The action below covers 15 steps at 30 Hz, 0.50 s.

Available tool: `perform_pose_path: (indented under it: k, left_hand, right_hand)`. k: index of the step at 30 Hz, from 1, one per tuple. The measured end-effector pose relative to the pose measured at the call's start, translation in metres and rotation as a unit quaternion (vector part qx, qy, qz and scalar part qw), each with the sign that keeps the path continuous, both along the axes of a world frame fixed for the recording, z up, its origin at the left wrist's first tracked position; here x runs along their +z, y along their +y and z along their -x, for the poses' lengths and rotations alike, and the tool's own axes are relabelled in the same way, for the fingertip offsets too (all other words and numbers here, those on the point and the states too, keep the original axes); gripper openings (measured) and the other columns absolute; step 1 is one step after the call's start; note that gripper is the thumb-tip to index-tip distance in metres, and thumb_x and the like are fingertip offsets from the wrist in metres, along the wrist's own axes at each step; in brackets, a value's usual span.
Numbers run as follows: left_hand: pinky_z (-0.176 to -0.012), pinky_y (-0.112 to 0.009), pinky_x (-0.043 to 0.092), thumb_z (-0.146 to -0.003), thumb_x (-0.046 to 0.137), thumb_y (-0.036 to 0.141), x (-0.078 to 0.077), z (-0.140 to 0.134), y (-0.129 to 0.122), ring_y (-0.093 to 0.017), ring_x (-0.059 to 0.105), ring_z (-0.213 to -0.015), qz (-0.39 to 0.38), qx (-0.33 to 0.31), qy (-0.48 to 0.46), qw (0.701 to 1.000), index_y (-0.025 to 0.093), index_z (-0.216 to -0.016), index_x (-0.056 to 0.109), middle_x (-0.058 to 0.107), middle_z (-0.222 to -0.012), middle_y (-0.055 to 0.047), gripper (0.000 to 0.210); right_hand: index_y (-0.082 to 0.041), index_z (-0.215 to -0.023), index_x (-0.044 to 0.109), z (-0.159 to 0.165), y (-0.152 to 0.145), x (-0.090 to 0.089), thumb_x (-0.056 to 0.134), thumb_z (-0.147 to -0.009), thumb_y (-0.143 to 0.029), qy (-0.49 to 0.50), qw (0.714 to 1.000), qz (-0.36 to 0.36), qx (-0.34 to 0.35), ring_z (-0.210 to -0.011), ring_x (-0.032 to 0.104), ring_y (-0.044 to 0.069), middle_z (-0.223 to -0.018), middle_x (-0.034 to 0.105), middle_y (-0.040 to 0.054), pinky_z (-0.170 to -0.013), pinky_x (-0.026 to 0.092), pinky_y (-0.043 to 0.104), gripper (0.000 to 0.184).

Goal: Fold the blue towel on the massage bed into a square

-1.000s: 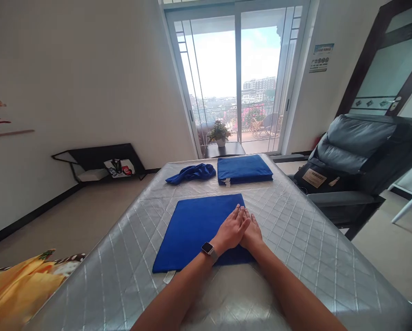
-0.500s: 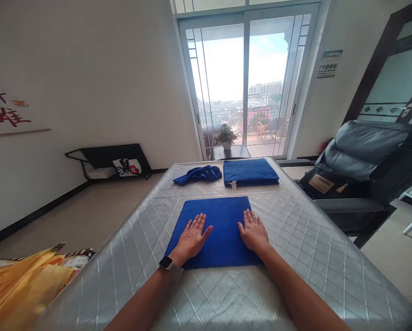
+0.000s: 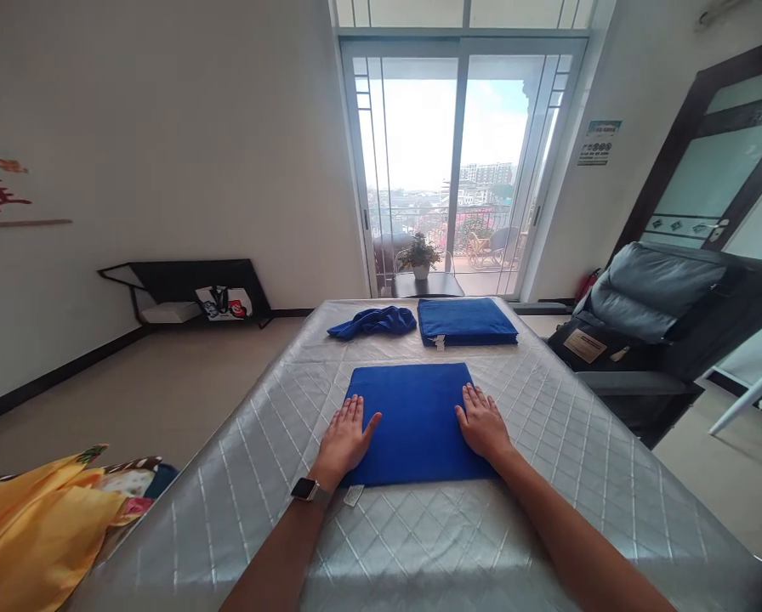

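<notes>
A blue cloth (image 3: pixel 416 425), folded into a flat rectangle, lies in front of me on the quilted silver surface (image 3: pixel 432 544). My left hand (image 3: pixel 344 435) rests flat along its left edge, fingers stretched out and thumb apart. On its right edge my right hand (image 3: pixel 483 418) lies palm down, also open. A small white tag (image 3: pixel 354 495) sticks out at the cloth's near left corner. Farther back is a neat stack of folded blue cloth (image 3: pixel 469 320) with a white label. Left of that stack sits a crumpled blue cloth (image 3: pixel 376 322).
A dark recliner (image 3: pixel 668 297) with a black bag (image 3: pixel 588 348) stands to the right. Yellow fabric (image 3: pixel 42 527) is heaped at the lower left. Beyond the far edge, a potted plant (image 3: pixel 420 255) stands before a glass sliding door (image 3: pixel 406 144).
My left hand has slid left from the cloth's inner area to its left edge. My right hand remains at the right edge. The white tag now shows, and the view has shifted slightly.
</notes>
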<state>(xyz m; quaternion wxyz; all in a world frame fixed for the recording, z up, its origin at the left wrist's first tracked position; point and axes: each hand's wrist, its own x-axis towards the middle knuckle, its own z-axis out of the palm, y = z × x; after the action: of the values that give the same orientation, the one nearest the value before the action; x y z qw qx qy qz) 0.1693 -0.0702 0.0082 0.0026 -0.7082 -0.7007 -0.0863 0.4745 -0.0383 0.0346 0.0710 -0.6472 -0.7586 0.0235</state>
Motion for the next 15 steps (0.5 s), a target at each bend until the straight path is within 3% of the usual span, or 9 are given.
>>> perform_pose_path:
  k: [3,6,11,15]
  left_hand:
    - [-0.123,-0.046,0.023,-0.097,0.006,0.07,0.001,0.001,-0.001,-0.029,0.024,-0.152,0.004,-0.004,-0.004,1.0,0.003,-0.155,0.029,0.027,-0.163,-0.02,0.092]
    - [-0.122,-0.047,0.024,-0.096,0.004,0.069,-0.002,0.001,0.001,-0.029,0.026,-0.151,-0.003,-0.005,-0.006,1.0,0.004,-0.156,0.03,0.027,-0.163,-0.019,0.092]
    - [-0.122,-0.046,0.025,-0.097,0.006,0.069,-0.005,0.002,0.002,-0.029,0.028,-0.151,-0.011,-0.008,0.003,1.0,0.004,-0.155,0.031,0.029,-0.162,-0.019,0.091]
    - [-0.122,-0.047,0.027,-0.097,0.007,0.069,0.004,0.003,-0.002,-0.03,0.032,-0.149,-0.037,0.009,0.027,0.999,0.003,-0.154,0.034,0.034,-0.16,-0.02,0.091]
  right_hand:
    - [-0.005,-0.157,0.027,0.0,-0.012,0.006,0.023,-0.102,-0.036,-0.024,0.999,-0.02,0.013,-0.154,0.013,0.022,-0.165,0.022,0.0114,-0.124,0.005,0.042,0.063]
    - [-0.005,-0.158,0.026,-0.005,-0.029,0.006,0.02,-0.103,-0.041,-0.025,0.999,0.023,0.021,-0.154,0.013,0.022,-0.165,0.022,0.0115,-0.124,0.01,0.042,0.066]
    - [-0.009,-0.16,0.021,-0.014,-0.055,-0.005,0.018,-0.103,-0.05,-0.002,0.998,0.05,0.029,-0.154,0.01,0.02,-0.167,0.016,0.0078,-0.125,0.011,0.041,0.07]
    - [-0.009,-0.16,0.019,-0.015,-0.061,-0.01,0.018,-0.103,-0.05,0.014,0.998,0.05,0.024,-0.154,0.01,0.02,-0.167,0.014,0.0074,-0.125,0.01,0.039,0.07]
